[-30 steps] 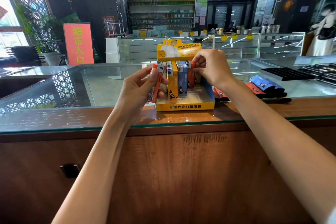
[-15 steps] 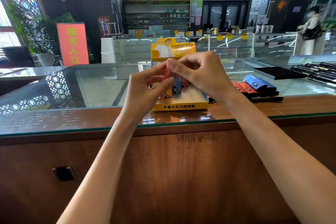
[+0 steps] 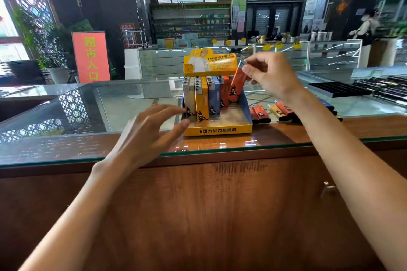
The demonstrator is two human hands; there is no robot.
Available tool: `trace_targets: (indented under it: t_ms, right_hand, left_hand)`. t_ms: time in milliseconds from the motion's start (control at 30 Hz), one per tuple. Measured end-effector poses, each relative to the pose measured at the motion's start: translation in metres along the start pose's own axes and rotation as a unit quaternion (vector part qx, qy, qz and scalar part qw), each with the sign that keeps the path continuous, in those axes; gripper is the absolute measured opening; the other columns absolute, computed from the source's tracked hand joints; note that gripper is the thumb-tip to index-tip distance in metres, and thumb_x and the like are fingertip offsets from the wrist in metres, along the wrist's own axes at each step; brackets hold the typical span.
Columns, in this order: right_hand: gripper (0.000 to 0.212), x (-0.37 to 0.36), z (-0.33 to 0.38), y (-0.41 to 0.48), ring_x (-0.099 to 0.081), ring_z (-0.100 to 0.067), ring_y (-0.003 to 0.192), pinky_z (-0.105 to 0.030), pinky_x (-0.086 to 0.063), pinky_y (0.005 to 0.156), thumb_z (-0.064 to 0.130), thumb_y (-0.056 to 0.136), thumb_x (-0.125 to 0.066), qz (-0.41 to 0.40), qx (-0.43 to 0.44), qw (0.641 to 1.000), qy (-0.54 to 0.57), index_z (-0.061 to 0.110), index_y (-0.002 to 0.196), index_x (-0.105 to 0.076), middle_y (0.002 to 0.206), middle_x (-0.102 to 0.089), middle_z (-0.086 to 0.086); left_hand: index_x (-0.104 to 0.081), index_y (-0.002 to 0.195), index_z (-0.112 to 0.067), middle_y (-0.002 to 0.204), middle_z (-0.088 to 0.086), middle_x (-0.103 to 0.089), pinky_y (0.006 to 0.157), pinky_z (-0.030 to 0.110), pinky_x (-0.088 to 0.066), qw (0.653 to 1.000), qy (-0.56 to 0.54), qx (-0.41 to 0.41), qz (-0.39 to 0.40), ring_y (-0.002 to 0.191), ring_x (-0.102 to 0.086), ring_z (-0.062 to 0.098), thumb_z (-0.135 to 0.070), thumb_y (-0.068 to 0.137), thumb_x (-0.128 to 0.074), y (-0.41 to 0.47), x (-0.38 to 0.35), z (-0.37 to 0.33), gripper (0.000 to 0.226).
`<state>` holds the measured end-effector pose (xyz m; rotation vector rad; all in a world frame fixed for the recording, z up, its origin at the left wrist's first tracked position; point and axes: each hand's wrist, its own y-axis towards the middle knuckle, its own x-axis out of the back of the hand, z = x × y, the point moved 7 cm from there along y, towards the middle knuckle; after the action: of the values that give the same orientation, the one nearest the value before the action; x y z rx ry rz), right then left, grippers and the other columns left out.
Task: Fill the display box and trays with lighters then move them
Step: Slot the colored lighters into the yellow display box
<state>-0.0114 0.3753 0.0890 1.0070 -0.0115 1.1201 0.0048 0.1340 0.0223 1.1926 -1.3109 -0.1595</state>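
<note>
1. Nearest, the left hand [image 3: 152, 130] hovers low over the glass countertop [image 3: 123, 108] by the front-left corner of the yellow display box [image 3: 218, 131]. Its fingers are spread and relaxed and hold nothing. Whether the fingertips touch the box wall cannot be told.
2. The box stands at the near edge of the counter. Its back-left part holds standing lighters [image 3: 202, 103] in beige, yellow, blue and orange, upright with metal caps up. The front slots and the right side look unfilled, so I judge the filling to be partly done.
3. The step in hand seems to be seating one more piece. The right hand [image 3: 271, 77] pinches the orange lighter [image 3: 236, 86] by its capped top between thumb and fingertips.
4. That lighter's long axis is tilted: base down inside the box beside the standing orange ones, cap up and leaning right, towards the hand.
5. The next move probably calls for swinging the cap leftward until the lighter stands upright, pressing its base into its slot, then releasing. The left hand could steady the box meanwhile.
6. Just right of the box, loose lighters [image 3: 259, 113] lie flat on the glass, likely the next supply.
7. Farther right sits a black tray [image 3: 337, 89]; its contents are unclear.
</note>
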Motion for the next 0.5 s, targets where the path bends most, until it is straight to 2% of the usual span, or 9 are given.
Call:
trace_targets:
  t_ms: [67, 133, 367, 500]
  right_hand:
    - [0.019, -0.007, -0.004, 0.004, -0.061, -0.019, 0.082, -0.029, -0.053, 0.075, 0.008, 0.088, -0.061, 0.009, 0.009, 0.999, -0.036, -0.001, 0.105, -0.063, 0.095, -0.066, -0.015]
    - [0.017, -0.016, -0.006, 0.006, -0.059, -0.015, 0.078, -0.02, -0.049, 0.069, 0.007, 0.086, -0.065, 0.012, 0.019, 0.998, -0.061, 0.001, 0.102, -0.064, 0.091, -0.066, -0.01]
    - [0.016, -0.024, -0.002, 0.011, -0.06, -0.012, 0.076, -0.022, -0.048, 0.074, 0.009, 0.082, -0.069, -0.005, 0.043, 0.996, -0.078, 0.005, 0.097, -0.065, 0.086, -0.065, -0.003]
    - [0.015, -0.032, 0.003, 0.011, -0.061, -0.015, 0.078, -0.025, -0.05, 0.077, 0.007, 0.081, -0.07, 0.001, 0.064, 0.994, -0.09, 0.004, 0.096, -0.066, 0.088, -0.067, -0.008]
  left_hand:
    - [-0.064, 0.12, -0.015, 0.123, 0.0, -0.063, 0.086, 0.044, -0.054, 0.999, 0.024, -0.013, 0.04, 0.109, -0.061, 0.015, -0.056, 0.088, -0.044, -0.009, -0.002, 0.004, 0.055]
    - [-0.064, 0.121, -0.015, 0.121, 0.002, -0.064, 0.079, 0.045, -0.056, 0.996, 0.056, -0.038, 0.055, 0.106, -0.062, 0.017, -0.058, 0.089, -0.042, -0.015, -0.002, 0.003, 0.058]
    - [-0.068, 0.096, -0.012, 0.101, 0.0, -0.068, 0.066, 0.041, -0.056, 0.989, 0.092, -0.072, 0.09, 0.089, -0.064, 0.017, -0.054, 0.093, -0.037, -0.023, -0.008, 0.002, 0.052]
    - [-0.067, 0.091, -0.014, 0.096, -0.004, -0.067, 0.064, 0.039, -0.055, 0.989, 0.101, -0.074, 0.082, 0.087, -0.062, 0.014, -0.052, 0.094, -0.036, -0.023, -0.006, 0.002, 0.049]
